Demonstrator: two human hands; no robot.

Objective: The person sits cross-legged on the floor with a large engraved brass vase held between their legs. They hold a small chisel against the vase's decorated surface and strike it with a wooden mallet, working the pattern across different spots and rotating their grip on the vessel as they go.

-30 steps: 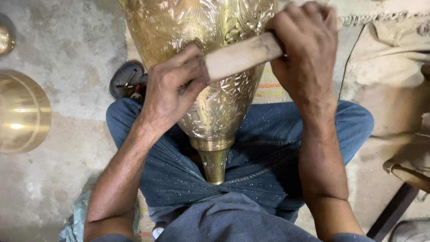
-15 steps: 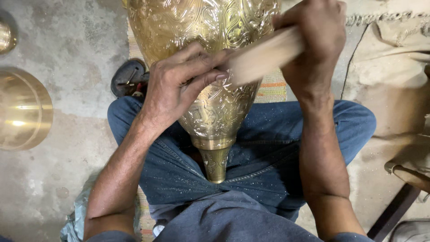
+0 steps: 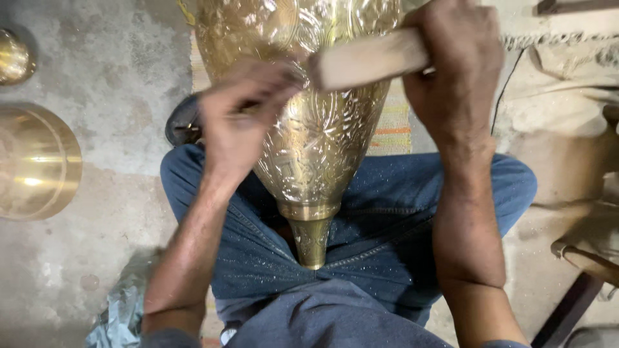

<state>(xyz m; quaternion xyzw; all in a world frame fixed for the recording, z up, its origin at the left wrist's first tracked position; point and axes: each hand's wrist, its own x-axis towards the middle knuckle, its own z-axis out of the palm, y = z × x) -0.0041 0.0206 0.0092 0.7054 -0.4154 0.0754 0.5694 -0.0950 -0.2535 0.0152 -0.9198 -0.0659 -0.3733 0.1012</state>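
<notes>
Lap: I sit cross-legged in blue jeans [image 3: 387,219], flecked with pale dust, filling the view from 5 to 7 o'clock.
Vessel: the engraved brass vessel [image 3: 316,148] lies tilted across my lap, its narrow neck pointing toward me at 6 o'clock and resting between my thighs, its wide body running off the top edge at 12 o'clock.
Left hand: my left hand [image 3: 238,122] sits at 10 o'clock from the vessel's neck, blurred, pressed against the vessel's left flank. The fingers look curled and drawn together near the free end of the stick; whether they pinch anything I cannot tell.
Right hand: my right hand [image 3: 451,71] is at 1 o'clock, fist wrapped tight around the wooden stick [image 3: 367,61].
Stick: pale, flat-ended wood, lying crosswise over the vessel's upper body, its free end reaching toward my left hand.
Mat: a striped woven mat [image 3: 390,125] shows at 2 o'clock of the vessel, just under it.
Dark object: a small round dark thing [image 3: 182,122] lies on the floor just left of my left hand.
Floor: grey concrete [image 3: 109,77] spreads out at 9 to 11 o'clock.
Brass bowl: a large plain brass bowl [image 3: 35,161] sits at 9 o'clock, well apart from me.
Small brass piece: a smaller round brass piece [image 3: 13,55] lies at 10 o'clock, by the far left edge.
</notes>
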